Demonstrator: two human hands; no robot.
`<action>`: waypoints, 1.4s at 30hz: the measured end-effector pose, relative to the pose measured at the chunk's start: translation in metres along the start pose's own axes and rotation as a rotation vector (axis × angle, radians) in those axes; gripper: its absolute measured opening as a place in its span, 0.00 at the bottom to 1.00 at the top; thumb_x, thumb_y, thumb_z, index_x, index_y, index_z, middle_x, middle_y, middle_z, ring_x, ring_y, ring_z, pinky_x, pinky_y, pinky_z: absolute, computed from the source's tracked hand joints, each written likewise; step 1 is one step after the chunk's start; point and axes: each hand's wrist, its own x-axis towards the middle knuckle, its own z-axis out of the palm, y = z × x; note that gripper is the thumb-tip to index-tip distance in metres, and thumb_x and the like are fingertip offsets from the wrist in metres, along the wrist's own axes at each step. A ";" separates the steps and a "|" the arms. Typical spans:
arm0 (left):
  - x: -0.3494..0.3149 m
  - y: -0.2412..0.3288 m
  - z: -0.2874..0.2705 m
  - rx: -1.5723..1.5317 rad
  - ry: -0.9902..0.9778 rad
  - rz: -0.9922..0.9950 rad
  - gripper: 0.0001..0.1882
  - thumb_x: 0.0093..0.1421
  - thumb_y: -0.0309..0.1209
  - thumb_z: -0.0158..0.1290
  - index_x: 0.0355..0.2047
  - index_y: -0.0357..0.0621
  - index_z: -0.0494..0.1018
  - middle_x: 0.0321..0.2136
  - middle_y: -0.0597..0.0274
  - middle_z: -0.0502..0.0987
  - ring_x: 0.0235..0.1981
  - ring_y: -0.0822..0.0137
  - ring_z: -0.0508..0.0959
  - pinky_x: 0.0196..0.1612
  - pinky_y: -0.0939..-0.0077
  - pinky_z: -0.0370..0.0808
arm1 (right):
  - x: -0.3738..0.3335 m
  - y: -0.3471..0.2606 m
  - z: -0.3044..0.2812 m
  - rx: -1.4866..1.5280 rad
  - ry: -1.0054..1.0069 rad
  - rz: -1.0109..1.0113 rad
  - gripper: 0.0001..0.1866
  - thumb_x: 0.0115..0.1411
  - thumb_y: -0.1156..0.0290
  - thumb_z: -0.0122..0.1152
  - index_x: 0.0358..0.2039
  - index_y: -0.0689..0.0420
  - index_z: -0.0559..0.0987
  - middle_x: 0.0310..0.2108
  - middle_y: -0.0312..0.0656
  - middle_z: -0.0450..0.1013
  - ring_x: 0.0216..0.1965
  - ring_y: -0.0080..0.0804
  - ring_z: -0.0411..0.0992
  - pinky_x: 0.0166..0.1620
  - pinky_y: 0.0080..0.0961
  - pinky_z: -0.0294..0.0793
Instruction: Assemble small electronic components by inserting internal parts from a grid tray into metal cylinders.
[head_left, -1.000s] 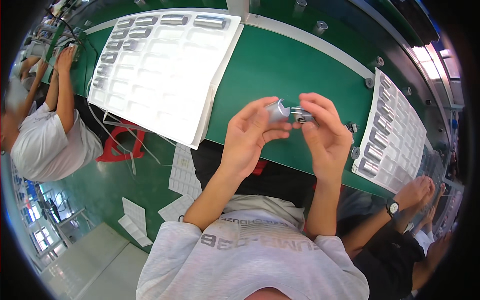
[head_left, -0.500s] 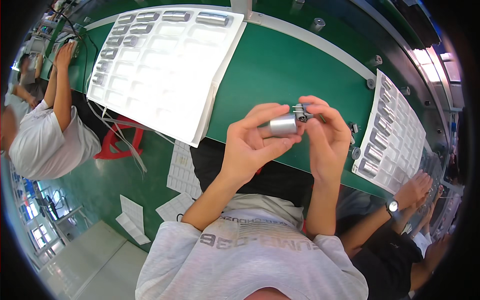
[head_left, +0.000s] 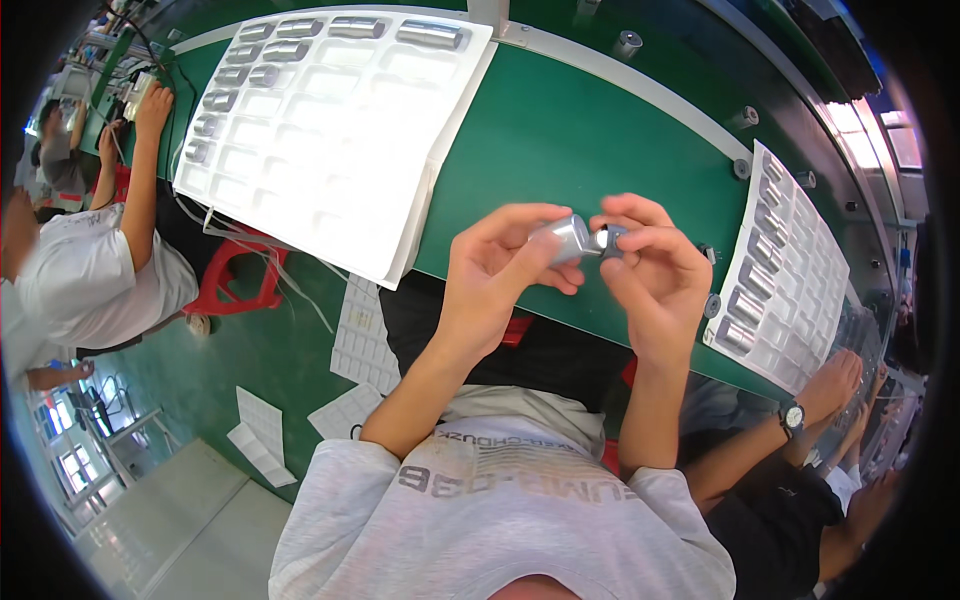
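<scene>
Over the front of the green bench, my left hand (head_left: 500,270) is closed around a shiny silver metal cylinder (head_left: 568,240), its fingers behind it and the thumb along its near side. Close to its right end, my right hand (head_left: 660,275) pinches a small dark grey round cap-like part (head_left: 612,240) between thumb and fingers. A bright metallic bit shows where the two pieces face each other. Whether they touch is blurred. Several similar cylinders lie in the white moulded tray (head_left: 345,150) at left and in the white tray (head_left: 800,290) at right.
Small dark parts (head_left: 711,305) and a grey ring-like piece (head_left: 741,169) lie beside the right tray. Metal cylinders (head_left: 628,44) stand beyond the bench rail. A co-worker's hand with a watch (head_left: 793,416) is near the right tray. Another person (head_left: 100,270) sits at left by a red stool (head_left: 240,275).
The silver cylinder has tilted in my left hand. My right hand has turned the small part, so its pins no longer show. At left, the co-worker's arms have moved apart.
</scene>
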 end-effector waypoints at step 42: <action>-0.009 0.007 0.010 -0.238 -0.025 -0.260 0.18 0.68 0.38 0.49 0.44 0.32 0.74 0.31 0.53 0.80 0.30 0.65 0.83 0.32 0.76 0.82 | 0.019 -0.020 -0.011 -0.437 -0.250 -0.198 0.14 0.48 0.91 0.58 0.36 0.67 0.79 0.43 0.58 0.75 0.48 0.53 0.76 0.51 0.38 0.77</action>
